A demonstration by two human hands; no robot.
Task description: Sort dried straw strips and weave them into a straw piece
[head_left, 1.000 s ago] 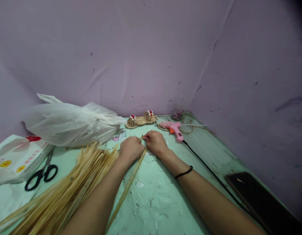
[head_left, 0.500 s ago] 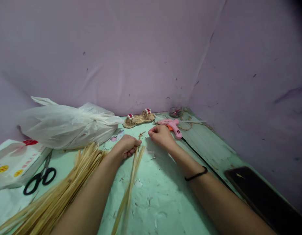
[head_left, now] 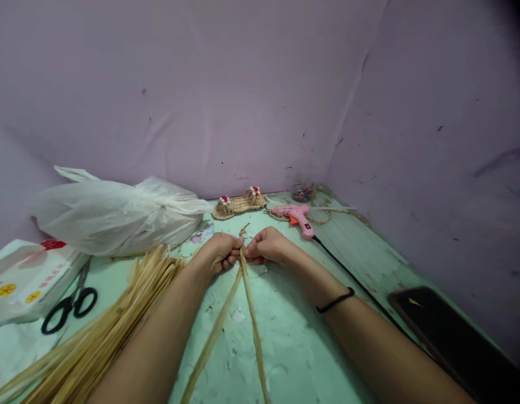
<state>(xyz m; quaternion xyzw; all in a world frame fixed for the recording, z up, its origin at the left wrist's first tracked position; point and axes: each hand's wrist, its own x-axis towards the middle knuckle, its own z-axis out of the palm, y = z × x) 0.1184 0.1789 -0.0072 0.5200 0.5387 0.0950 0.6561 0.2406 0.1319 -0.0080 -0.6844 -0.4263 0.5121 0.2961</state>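
My left hand (head_left: 223, 250) is closed, pinching dried straw-coloured fibre strips (head_left: 220, 322) close to their knotted top end. From the other side, my right hand (head_left: 265, 246) pinches the same strips, its fingertips nearly meeting the left ones. A small knot (head_left: 243, 228) pokes out beyond my fingers. Below the hands the strips part into two tails that run toward me over the table. Just behind my hands lies a pair of woven miniature slippers (head_left: 238, 207) with red and white beads. The exact crossing of the strips between my fingertips is partly hidden.
A pink glue gun (head_left: 300, 217) with a black cord lies behind my right hand. At the left are a thick bundle of strips (head_left: 117, 320), black-handled scissors (head_left: 70, 308), a white plastic bag (head_left: 121, 216) and a box (head_left: 36, 275). A dark phone (head_left: 445, 331) rests at the right.
My right hand has come down and left to the strips and now grips them beside my left hand. The two tails have spread apart.
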